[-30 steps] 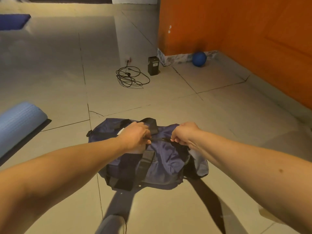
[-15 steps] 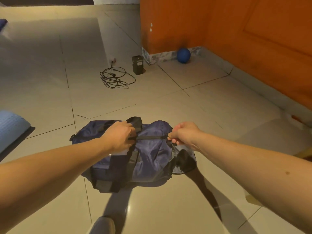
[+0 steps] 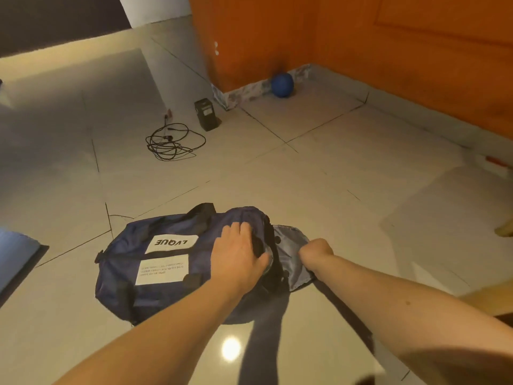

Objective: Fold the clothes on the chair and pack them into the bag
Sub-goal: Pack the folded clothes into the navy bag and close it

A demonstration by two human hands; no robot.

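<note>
Looking down through the head camera, several things are escaping me. My right fingertips are tucking out of sight under my own knuckles, so what exactly they are pinching is staying hidden. The inside of the bag is hiding under its own cloth. The small print on the lower white label (image 3: pixel 163 270) is blurring too much to read, though the upper white label (image 3: pixel 172 243) is showing "LVQUE", upside down to me. A light blue mat (image 3: pixel 14 259) is being cut off by the left edge, and something tan (image 3: pixel 503 229) at the right edge is being cropped too hard to identify.

The navy blue nylon duffel bag (image 3: pixel 125 273) is lying on the glossy beige tiled floor (image 3: pixel 347 176) just in front of me, in the lower middle of the view. My left hand (image 3: pixel 238 254) is lying flat and wide on top of the bag near its right end, fingers spreading, palm pressing on the cloth and holding nothing. My right hand (image 3: pixel 316 252) is curling tight just beside that end, gripping the edge of the pale grey fabric flap (image 3: pixel 288 243) that is sticking out from the bag there. The hands are sitting near each other but apart, with a black strap (image 3: pixel 274 273) running between them.

My forearms are crossing the lower part of the view and covering the near floor and the bag's near edge. Farther off, a tangled black cable (image 3: pixel 173 141) is lying on the tiles with a small black box (image 3: pixel 206 114) just beside it. Beyond them a blue ball (image 3: pixel 282 85) is resting at the foot of the orange wall (image 3: pixel 388 51), all well apart from the bag.
</note>
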